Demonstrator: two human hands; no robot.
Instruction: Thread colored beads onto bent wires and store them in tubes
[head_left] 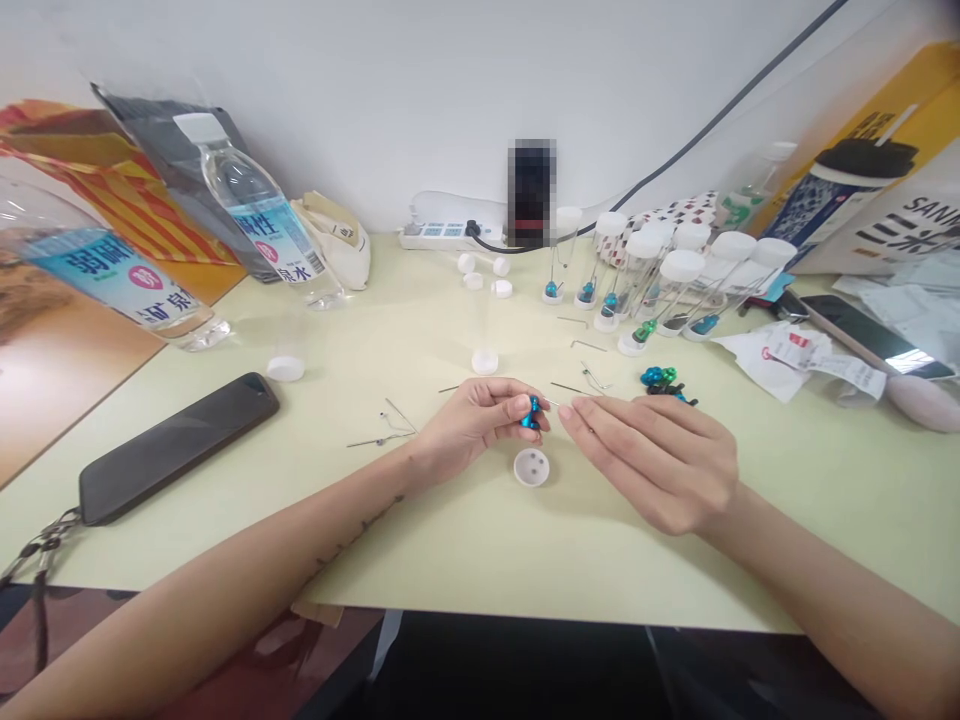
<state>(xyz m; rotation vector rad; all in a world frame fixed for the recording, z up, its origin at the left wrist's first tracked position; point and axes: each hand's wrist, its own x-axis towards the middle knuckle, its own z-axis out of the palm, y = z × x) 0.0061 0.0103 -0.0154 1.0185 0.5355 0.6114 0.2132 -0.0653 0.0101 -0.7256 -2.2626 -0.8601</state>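
On the pale table [465, 540], the left hand [469, 425] pinches a blue bead [532, 413] in its fingertip grip, just above a white cap [531, 467]. The right hand [652, 455] pinches a thin wire [561, 404] toward it. The wire could miss or bend, and the bead could slip and roll off.

From my remote seat I see two bare forearms, no sleeves; left hand [469, 425] and right hand [660, 460] wear no rings (a faint dark marking lines the left forearm).
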